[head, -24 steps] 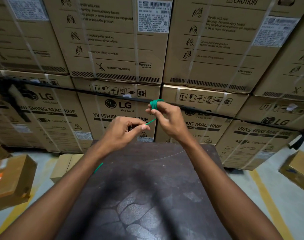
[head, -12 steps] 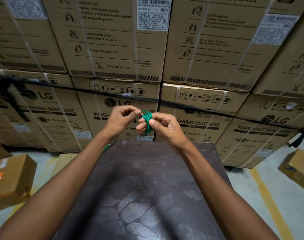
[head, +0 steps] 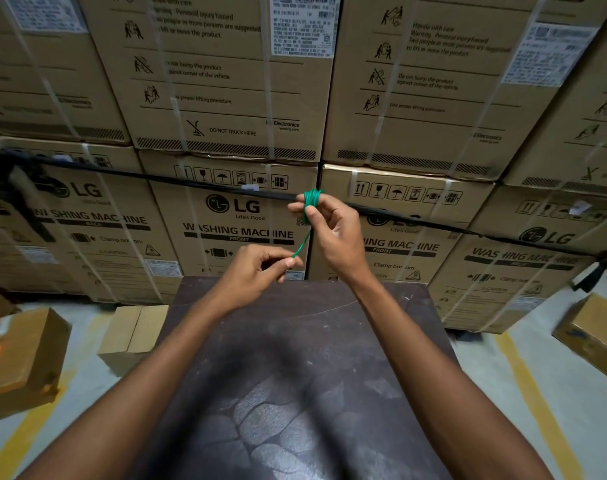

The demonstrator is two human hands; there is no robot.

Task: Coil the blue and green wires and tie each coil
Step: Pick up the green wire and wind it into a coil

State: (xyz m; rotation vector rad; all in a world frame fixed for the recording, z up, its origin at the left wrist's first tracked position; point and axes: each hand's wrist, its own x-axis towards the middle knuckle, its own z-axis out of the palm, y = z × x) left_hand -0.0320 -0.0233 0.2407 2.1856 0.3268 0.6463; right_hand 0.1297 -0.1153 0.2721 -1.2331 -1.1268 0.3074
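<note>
right hand (head: 333,237): closed around a small coil of green wire (head: 311,199), which is pinched between the thumb and the fingertips (head: 295,209) and held up in the air, past the far edge of the table (head: 295,358)
left hand (head: 257,271): lower and just beside the right one, nearly closed; the free tail of the wire is gripped between thumb and forefinger, the other fingers curled in
tail (head: 302,244): a short straight run is seen from the coil down to the left fingertips, pulled fairly taut
step in hand: judged to be the tying of the green coil with its own tail
how it is done well: the loops should be kept squeezed flat by the right hand so that none springs loose; the tail should be kept under steady tension and led around the middle of the bundle, then tucked through and drawn snug (a slack turn would likely slip off)
blue wire: not seen anywhere in view
table: dark, worn top, with nothing lying on the part shown
surroundings: stacked cardboard boxes (head: 239,220) behind the hands, strapped with bands
</note>
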